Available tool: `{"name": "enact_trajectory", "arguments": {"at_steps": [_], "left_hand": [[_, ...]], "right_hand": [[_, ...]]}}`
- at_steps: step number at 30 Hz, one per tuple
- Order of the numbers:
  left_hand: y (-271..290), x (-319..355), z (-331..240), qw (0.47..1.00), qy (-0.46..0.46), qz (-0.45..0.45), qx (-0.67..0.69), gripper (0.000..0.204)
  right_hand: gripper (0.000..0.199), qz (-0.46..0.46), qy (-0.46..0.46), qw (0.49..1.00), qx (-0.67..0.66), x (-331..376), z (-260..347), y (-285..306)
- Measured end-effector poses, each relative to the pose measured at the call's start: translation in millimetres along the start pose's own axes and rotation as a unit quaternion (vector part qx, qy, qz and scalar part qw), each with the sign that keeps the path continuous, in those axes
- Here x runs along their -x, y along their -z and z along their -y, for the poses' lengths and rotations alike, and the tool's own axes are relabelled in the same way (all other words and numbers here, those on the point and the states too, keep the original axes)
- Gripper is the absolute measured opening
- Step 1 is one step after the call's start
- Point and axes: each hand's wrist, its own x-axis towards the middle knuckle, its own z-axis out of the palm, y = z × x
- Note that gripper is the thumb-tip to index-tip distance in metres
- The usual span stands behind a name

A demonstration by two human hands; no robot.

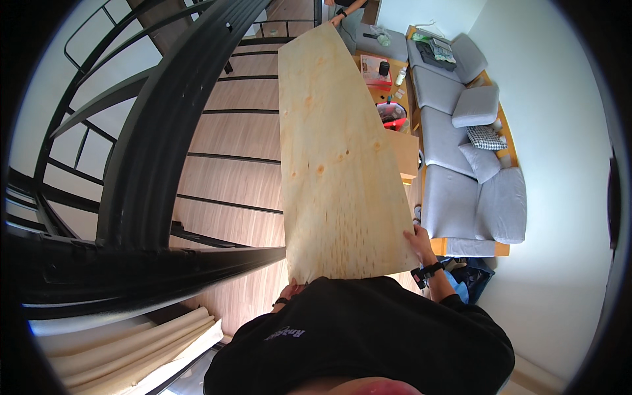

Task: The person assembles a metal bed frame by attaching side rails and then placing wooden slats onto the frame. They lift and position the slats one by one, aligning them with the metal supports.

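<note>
1. Nearest the camera, the person's black shirt fills the lower middle of the view.
2. The left hand sits at the near left corner of a long plywood sheet; only part of it shows, so its grip cannot be told.
3. The right hand, with a black wrist strap, lies with fingers closed on the sheet's near right corner.
4. The sheet runs away from the person over a black metal bed frame, whose thin cross-slats show the wood floor beneath.
5. Right of the sheet stands a grey sofa with loose cushions.
6. At the far end, another person's hand holds the sheet's far edge.
</note>
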Motion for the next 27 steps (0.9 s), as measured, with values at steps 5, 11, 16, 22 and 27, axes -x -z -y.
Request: {"name": "enact_trajectory", "arguments": {"at_steps": [5, 11, 16, 22, 27], "left_hand": [[-4, 0, -1, 0.985, 0.058, 0.149, 0.071, 0.053], [-10, -17, -5, 0.974, 0.119, 0.193, 0.013, 0.053], [-18, -32, -10, 0.998, 0.028, 0.023, -0.055, 0.059], [-9, -39, -6, 0.998, 0.037, 0.020, -0.057, 0.058], [-3, -43, 2, 0.997, 0.042, 0.024, -0.062, 0.058]], "right_hand": [[0.036, -0.019, 0.023, 0.998, 0.050, 2, 1, -4], [0.035, -0.038, 0.073, 0.992, 0.093, 21, 51, -5], [0.034, -0.053, 0.074, 0.983, 0.157, 26, 82, -10], [0.031, -0.085, 0.103, 0.973, 0.190, 35, 102, -18], [0.029, -0.078, 0.142, 0.967, 0.195, 67, 137, -29]]}}
